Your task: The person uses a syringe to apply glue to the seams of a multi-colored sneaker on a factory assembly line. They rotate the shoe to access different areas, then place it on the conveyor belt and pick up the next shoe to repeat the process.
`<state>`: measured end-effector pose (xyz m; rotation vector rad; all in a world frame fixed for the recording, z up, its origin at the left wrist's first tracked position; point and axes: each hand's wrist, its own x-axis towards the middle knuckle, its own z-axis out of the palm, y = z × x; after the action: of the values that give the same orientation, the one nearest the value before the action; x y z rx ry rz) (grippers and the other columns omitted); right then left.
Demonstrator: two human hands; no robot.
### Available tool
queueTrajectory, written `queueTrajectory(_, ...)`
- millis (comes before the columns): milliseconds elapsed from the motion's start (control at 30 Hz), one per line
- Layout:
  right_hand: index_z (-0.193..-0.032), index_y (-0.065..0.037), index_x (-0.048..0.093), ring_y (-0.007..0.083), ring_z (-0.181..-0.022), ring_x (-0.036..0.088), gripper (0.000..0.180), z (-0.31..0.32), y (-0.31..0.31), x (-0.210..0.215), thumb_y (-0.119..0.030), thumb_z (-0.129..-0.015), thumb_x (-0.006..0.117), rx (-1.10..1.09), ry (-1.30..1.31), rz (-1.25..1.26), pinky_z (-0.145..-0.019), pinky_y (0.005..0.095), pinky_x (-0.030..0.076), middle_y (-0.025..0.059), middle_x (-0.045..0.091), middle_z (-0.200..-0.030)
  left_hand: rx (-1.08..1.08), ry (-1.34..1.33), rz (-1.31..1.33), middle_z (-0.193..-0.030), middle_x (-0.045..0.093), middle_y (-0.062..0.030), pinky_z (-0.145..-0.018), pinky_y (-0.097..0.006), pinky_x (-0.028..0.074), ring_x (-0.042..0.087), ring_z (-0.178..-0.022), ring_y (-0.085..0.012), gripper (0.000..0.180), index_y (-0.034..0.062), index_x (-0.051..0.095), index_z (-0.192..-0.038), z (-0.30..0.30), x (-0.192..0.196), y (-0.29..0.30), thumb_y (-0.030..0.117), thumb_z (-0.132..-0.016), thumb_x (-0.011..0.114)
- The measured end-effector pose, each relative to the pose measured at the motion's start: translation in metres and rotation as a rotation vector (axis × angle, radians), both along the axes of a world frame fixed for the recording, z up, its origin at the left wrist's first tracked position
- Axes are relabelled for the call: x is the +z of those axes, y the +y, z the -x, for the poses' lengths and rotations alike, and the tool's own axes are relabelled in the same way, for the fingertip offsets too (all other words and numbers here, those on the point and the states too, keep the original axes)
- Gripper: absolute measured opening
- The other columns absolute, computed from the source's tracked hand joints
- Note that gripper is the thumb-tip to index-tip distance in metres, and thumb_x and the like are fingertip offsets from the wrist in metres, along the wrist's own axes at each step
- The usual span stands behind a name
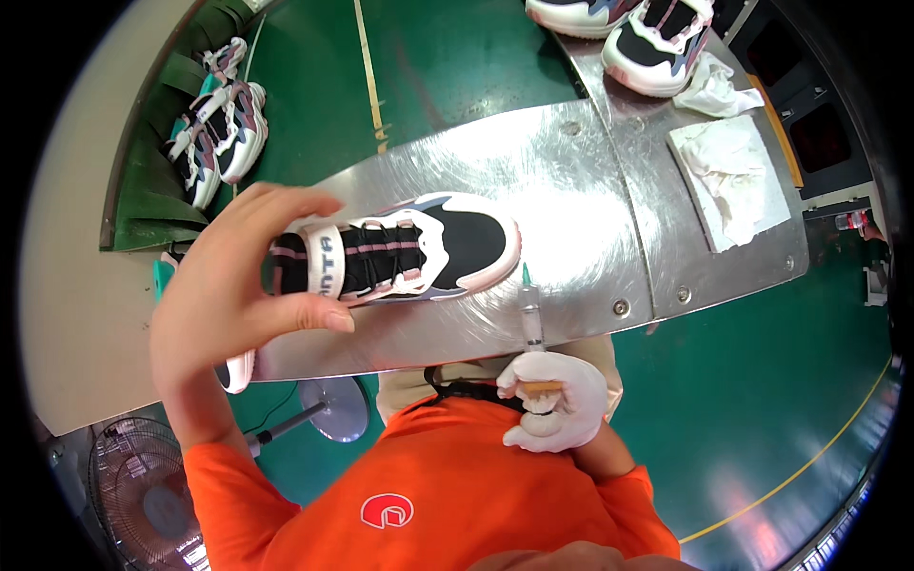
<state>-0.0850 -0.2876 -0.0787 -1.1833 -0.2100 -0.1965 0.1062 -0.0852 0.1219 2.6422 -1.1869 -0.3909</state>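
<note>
- My left hand point(238, 295) is bare and wraps around the heel end of a black, white and pink sneaker point(400, 249), holding it up with the toe pointing right.
- The sneaker hangs just above the shiny metal table point(562, 181), close to the table's near edge.
- My right hand point(557, 400) wears a white glove and is closed tight around a syringe point(531, 319) with a green tip.
- The syringe points up, and its tip sits just under the sneaker's toe, near the pink sole edge but not touching it, I think.
- I judge the step in hand is getting the tip to the sole edge. The next move calls for a small, slow lift of the right hand and a steady left hand.
- Room is tight below: the table edge is right by the syringe, and my orange shirt point(447, 495) is close behind the glove.
- There is open room on the table to the right, up to the white cloth point(733, 176).
- More sneakers point(657, 43) sit at the far end, and another pair point(219, 133) sits far left, all well apart from my hands.
- A fan point(143, 485) stands on the green floor point(762, 400) at lower left.
</note>
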Motion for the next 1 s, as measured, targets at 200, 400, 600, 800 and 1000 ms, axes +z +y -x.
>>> queueTrajectory(200, -0.111, -0.002, 0.054, 0.0125, -0.075, 0.056, 0.06, 0.011, -0.042, 0.036, 0.005, -0.056, 0.077, -0.304, 0.163, 0.186, -0.067, 0.0234, 0.047, 0.0068, 0.059, -0.088, -0.415, 0.409, -0.113, -0.121, 0.058, -0.0162, -0.098, -0.038, 0.04, 0.054, -0.114, -0.0309, 0.065, 0.0016, 0.055, -0.123, -0.067, -0.032, -0.097, 0.049, -0.081, 0.066)
queueTrajectory(400, -0.126, -0.004, 0.048, 0.0096, -0.083, 0.056, 0.058, -0.007, -0.098, 0.059, 0.006, -0.072, 0.067, -0.722, 0.38, 0.257, -0.068, 0.0214, 0.049, 0.0042, 0.057, -0.094, -0.361, 0.72, -0.412, -0.112, 0.06, -0.0142, -0.088, -0.033, 0.046, 0.058, -0.103, -0.0232, 0.053, 0.0025, 0.059, -0.116, -0.061, -0.063, -0.116, 0.043, -0.082, 0.069)
queueTrajectory(600, -0.11, 0.0, 0.059, 0.006, -0.059, 0.052, 0.04, -0.01, -0.129, 0.08, -0.006, -0.073, 0.071, -0.652, 0.509, 0.554, -0.052, 0.0201, 0.043, 0.0039, 0.06, -0.073, -0.071, 0.582, 0.377, -0.102, 0.058, -0.0055, -0.08, -0.028, 0.046, 0.056, -0.095, -0.0134, 0.041, 0.0045, 0.058, -0.107, -0.035, 0.003, -0.033, 0.023, -0.074, 0.074)
queueTrajectory(800, -0.109, 0.011, 0.053, 0.0195, -0.048, 0.057, 0.064, -0.033, -0.071, 0.136, -0.03, -0.065, 0.077, -0.047, 0.112, -0.033, -0.041, 0.0242, 0.043, 0.0211, 0.061, -0.074, -0.047, 0.254, 0.885, -0.111, 0.057, -0.0072, -0.091, -0.029, 0.042, 0.055, -0.103, -0.0162, 0.051, -0.0021, 0.056, -0.117, -0.011, -0.02, 0.028, 0.03, -0.081, 0.071)
queueTrajectory(1000, -0.11, 0.018, 0.046, 0.0281, -0.053, 0.059, 0.084, -0.088, -0.038, 0.169, -0.04, -0.06, 0.081, 0.392, -0.122, -0.226, -0.042, 0.0343, 0.05, 0.0248, 0.058, -0.078, -0.038, 0.257, 0.988, -0.111, 0.057, -0.0076, -0.091, -0.028, 0.042, 0.055, -0.102, -0.0164, 0.043, -0.0009, 0.057, -0.117, -0.01, -0.028, 0.021, 0.029, -0.087, 0.064)
